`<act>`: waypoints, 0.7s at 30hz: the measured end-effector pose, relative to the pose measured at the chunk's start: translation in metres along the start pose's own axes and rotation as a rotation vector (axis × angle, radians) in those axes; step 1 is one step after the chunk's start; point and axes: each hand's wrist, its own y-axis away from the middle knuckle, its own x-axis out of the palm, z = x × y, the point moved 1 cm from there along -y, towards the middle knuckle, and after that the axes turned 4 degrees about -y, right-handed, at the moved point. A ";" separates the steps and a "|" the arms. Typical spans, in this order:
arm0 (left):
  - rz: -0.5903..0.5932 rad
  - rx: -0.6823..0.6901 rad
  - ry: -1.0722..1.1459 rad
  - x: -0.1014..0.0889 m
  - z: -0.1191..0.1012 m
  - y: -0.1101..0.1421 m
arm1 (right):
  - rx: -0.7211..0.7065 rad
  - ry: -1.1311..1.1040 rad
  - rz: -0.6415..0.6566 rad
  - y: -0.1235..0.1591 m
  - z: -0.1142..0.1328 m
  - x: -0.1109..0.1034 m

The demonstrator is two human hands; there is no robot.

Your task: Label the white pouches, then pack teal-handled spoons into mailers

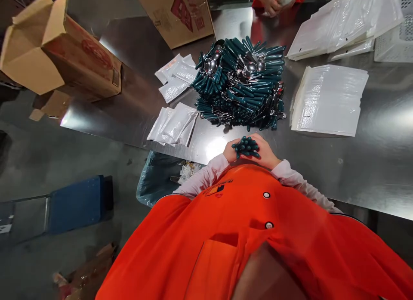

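Note:
Close to my body at the table's edge, my left hand [229, 151] and my right hand [265, 153] are wrapped around a bundle of green-handled cutlery [245, 146]. Rounded handle ends point up toward me; the other ends are hidden below. Just beyond my hands lies a large heap of green-handled cutlery [248, 91], with shiny metal spoon bowls showing among the handles. Left of the heap are several filled white packets [176, 124], and more packets [177, 76] lie behind them. To its right sits a stack of flat white bubble mailers [332, 100].
On the metal table [380, 162], an open carton [87, 59] stands left and another carton [180, 16] at the back. More mailers [342, 24] lie beside a white basket [390, 44]. Across the table is a co-worker's hand [270, 1]. A blue-lined bin [155, 175] stands below the front edge.

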 end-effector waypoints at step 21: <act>-0.070 -0.065 0.056 -0.001 0.001 0.004 | 0.025 -0.162 0.004 -0.001 0.007 -0.020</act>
